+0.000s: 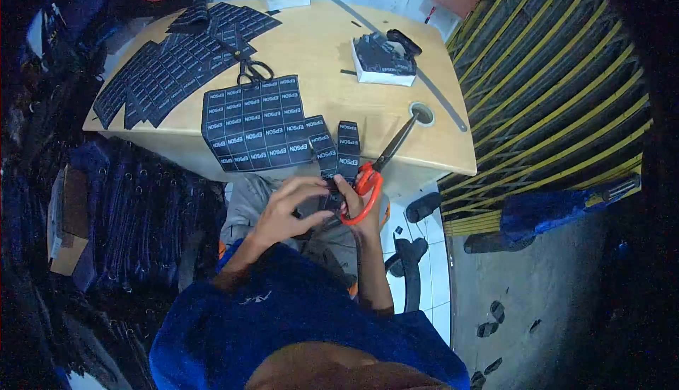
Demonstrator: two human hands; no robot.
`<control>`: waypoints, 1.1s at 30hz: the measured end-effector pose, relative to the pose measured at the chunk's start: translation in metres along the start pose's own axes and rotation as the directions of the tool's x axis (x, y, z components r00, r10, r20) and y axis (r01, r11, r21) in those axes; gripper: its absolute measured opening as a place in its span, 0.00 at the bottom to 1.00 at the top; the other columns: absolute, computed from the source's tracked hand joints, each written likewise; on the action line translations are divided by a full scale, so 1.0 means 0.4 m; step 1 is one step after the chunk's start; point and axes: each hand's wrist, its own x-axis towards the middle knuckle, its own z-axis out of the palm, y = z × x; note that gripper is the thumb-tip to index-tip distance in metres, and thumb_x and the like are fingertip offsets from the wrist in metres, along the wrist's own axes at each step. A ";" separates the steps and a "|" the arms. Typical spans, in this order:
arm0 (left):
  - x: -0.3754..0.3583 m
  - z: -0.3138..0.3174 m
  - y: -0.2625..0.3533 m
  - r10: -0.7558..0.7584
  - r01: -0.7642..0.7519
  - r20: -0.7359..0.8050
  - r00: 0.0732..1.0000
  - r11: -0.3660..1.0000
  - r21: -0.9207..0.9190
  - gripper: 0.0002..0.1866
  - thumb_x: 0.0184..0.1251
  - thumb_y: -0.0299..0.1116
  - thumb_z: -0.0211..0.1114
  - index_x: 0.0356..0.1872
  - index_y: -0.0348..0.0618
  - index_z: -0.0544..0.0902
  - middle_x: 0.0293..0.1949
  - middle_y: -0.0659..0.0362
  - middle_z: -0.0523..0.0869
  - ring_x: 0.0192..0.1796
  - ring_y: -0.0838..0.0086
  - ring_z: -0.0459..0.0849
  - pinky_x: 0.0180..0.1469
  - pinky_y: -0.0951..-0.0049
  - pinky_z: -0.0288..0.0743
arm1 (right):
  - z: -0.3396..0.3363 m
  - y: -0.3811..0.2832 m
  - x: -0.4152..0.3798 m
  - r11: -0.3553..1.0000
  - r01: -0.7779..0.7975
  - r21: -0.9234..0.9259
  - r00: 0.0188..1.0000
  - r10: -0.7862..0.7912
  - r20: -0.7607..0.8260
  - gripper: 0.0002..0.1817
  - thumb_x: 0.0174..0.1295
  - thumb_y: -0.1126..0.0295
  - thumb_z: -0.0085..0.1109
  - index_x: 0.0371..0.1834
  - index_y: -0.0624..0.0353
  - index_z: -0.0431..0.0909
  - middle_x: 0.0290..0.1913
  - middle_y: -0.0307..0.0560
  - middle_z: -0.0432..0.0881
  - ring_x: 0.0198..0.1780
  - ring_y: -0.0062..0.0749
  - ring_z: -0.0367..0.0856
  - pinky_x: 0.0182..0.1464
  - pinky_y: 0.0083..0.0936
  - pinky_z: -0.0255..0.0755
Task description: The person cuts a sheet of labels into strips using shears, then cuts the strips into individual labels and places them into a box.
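Note:
My right hand (pixel 364 209) is closed around the red-handled scissors (pixel 368 190), whose long dark blades point away over the table edge. Its thumb also presses on a black strip of EPSON labels (pixel 348 144). My left hand (pixel 283 209) is beside the strips, thumb and fingers apart in a curve, fingertips close to their lower ends. A second short EPSON strip (pixel 323 146) lies between the held strip and a large EPSON label sheet (pixel 254 124). That sheet hangs partly over the table's front edge.
More EPSON sheets (pixel 170 64) overlap at the table's left, near black scissors (pixel 253 73). A white box of cut labels (pixel 384 63) sits right of centre beside a long metal ruler (pixel 442 100). A cable hole (pixel 422 112) is near the right edge. A folding gate (pixel 552 100) stands right.

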 end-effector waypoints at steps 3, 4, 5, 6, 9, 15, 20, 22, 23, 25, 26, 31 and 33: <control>-0.042 0.005 -0.034 -0.305 0.277 -0.040 0.952 0.907 -0.318 0.14 0.58 0.30 0.65 0.44 0.37 0.77 0.42 0.55 0.79 0.48 0.69 0.78 0.50 0.72 0.71 | 0.014 -0.035 -0.038 0.998 0.034 -0.051 0.997 -0.037 -0.072 0.20 0.49 0.69 0.69 0.28 0.55 0.60 0.18 0.32 0.65 0.12 0.15 0.65 0.11 0.15 0.58; -0.054 0.009 -0.046 -0.512 0.440 0.047 0.858 0.684 -0.581 0.14 0.61 0.32 0.62 0.46 0.37 0.76 0.42 0.56 0.79 0.47 0.73 0.78 0.49 0.74 0.71 | 0.018 -0.048 -0.051 0.998 0.030 -0.054 0.997 -0.034 -0.071 0.20 0.49 0.69 0.69 0.28 0.55 0.60 0.18 0.32 0.65 0.12 0.15 0.65 0.11 0.15 0.58; -0.056 0.012 -0.058 -0.515 0.455 0.155 0.843 0.528 -0.717 0.14 0.68 0.37 0.55 0.46 0.36 0.74 0.41 0.60 0.79 0.45 0.78 0.77 0.47 0.75 0.71 | 0.020 -0.058 -0.064 0.998 0.026 -0.057 0.999 -0.028 -0.043 0.21 0.49 0.69 0.69 0.28 0.55 0.60 0.18 0.32 0.65 0.12 0.15 0.65 0.11 0.15 0.58; -0.057 0.011 -0.059 -0.521 0.456 0.152 0.840 0.526 -0.718 0.14 0.68 0.37 0.55 0.46 0.36 0.74 0.41 0.60 0.79 0.45 0.78 0.77 0.47 0.75 0.71 | 0.022 -0.061 -0.074 0.998 0.021 -0.060 1.000 -0.022 -0.014 0.21 0.48 0.69 0.70 0.28 0.55 0.60 0.18 0.32 0.66 0.12 0.15 0.65 0.11 0.15 0.59; -0.037 0.009 -0.057 -0.602 0.491 0.341 0.722 0.098 -0.866 0.15 0.69 0.36 0.53 0.49 0.35 0.73 0.42 0.59 0.80 0.46 0.76 0.78 0.49 0.75 0.73 | 0.029 -0.050 -0.110 0.991 0.055 -0.125 0.997 -0.047 0.061 0.22 0.47 0.70 0.70 0.29 0.56 0.60 0.20 0.33 0.66 0.15 0.15 0.67 0.12 0.15 0.60; 0.012 -0.045 0.001 -0.478 0.473 0.334 0.812 0.205 -0.857 0.14 0.67 0.29 0.56 0.49 0.33 0.73 0.40 0.53 0.82 0.44 0.71 0.82 0.46 0.71 0.77 | 0.041 -0.003 -0.178 0.933 0.174 -0.314 0.978 -0.126 0.166 0.28 0.42 0.76 0.73 0.37 0.58 0.59 0.31 0.35 0.69 0.34 0.16 0.71 0.35 0.15 0.70; -0.016 -0.066 0.020 -0.470 0.454 0.313 0.825 0.222 -0.863 0.13 0.68 0.29 0.54 0.49 0.31 0.73 0.37 0.51 0.82 0.41 0.69 0.83 0.44 0.73 0.79 | 0.063 0.031 -0.218 0.948 0.227 -0.224 0.962 -0.182 0.205 0.27 0.44 0.81 0.71 0.38 0.59 0.58 0.35 0.38 0.68 0.36 0.18 0.72 0.41 0.18 0.72; -0.027 -0.077 0.026 -0.461 0.440 0.294 0.837 0.247 -0.863 0.14 0.68 0.30 0.53 0.49 0.30 0.73 0.37 0.50 0.82 0.41 0.68 0.83 0.44 0.72 0.79 | 0.072 0.044 -0.234 0.957 0.188 -0.223 0.969 -0.145 0.198 0.26 0.44 0.80 0.71 0.37 0.58 0.59 0.33 0.37 0.67 0.35 0.17 0.71 0.38 0.16 0.71; -0.033 -0.084 0.029 -0.453 0.427 0.278 0.847 0.269 -0.863 0.15 0.69 0.31 0.52 0.49 0.29 0.73 0.38 0.50 0.82 0.41 0.67 0.83 0.44 0.72 0.79 | 0.080 0.054 -0.243 0.947 0.256 -0.191 0.956 -0.219 0.197 0.26 0.45 0.74 0.72 0.42 0.60 0.63 0.29 0.31 0.65 0.29 0.13 0.65 0.29 0.12 0.62; -0.040 -0.103 0.034 -0.429 0.409 0.272 0.862 0.269 -0.872 0.16 0.70 0.33 0.50 0.49 0.29 0.72 0.38 0.49 0.82 0.41 0.66 0.83 0.44 0.72 0.79 | 0.081 0.053 -0.263 0.934 0.256 -0.251 0.955 -0.203 0.218 0.25 0.45 0.76 0.72 0.39 0.59 0.61 0.30 0.33 0.66 0.30 0.14 0.66 0.30 0.11 0.62; -0.042 -0.116 0.035 -0.406 0.393 0.266 0.874 0.272 -0.878 0.17 0.71 0.34 0.49 0.49 0.28 0.72 0.38 0.49 0.82 0.41 0.66 0.83 0.44 0.72 0.79 | 0.082 0.052 -0.269 0.917 0.255 -0.305 0.953 -0.186 0.237 0.25 0.46 0.77 0.71 0.35 0.57 0.59 0.31 0.35 0.66 0.31 0.14 0.67 0.32 0.11 0.63; -0.069 -0.157 0.050 -0.372 0.327 0.254 0.893 0.148 -0.933 0.21 0.73 0.40 0.43 0.52 0.30 0.71 0.36 0.52 0.82 0.40 0.67 0.83 0.44 0.71 0.77 | 0.102 0.060 -0.307 0.939 0.260 -0.227 0.948 -0.203 0.244 0.22 0.48 0.74 0.70 0.33 0.56 0.60 0.29 0.33 0.65 0.31 0.15 0.64 0.33 0.13 0.61; -0.086 -0.161 0.046 -0.358 0.307 0.236 0.903 0.156 -0.939 0.21 0.73 0.40 0.43 0.52 0.30 0.71 0.34 0.53 0.81 0.39 0.68 0.83 0.43 0.71 0.77 | 0.103 0.066 -0.316 0.925 0.274 -0.264 0.944 -0.205 0.260 0.21 0.48 0.75 0.70 0.33 0.56 0.60 0.29 0.33 0.65 0.30 0.14 0.64 0.32 0.13 0.61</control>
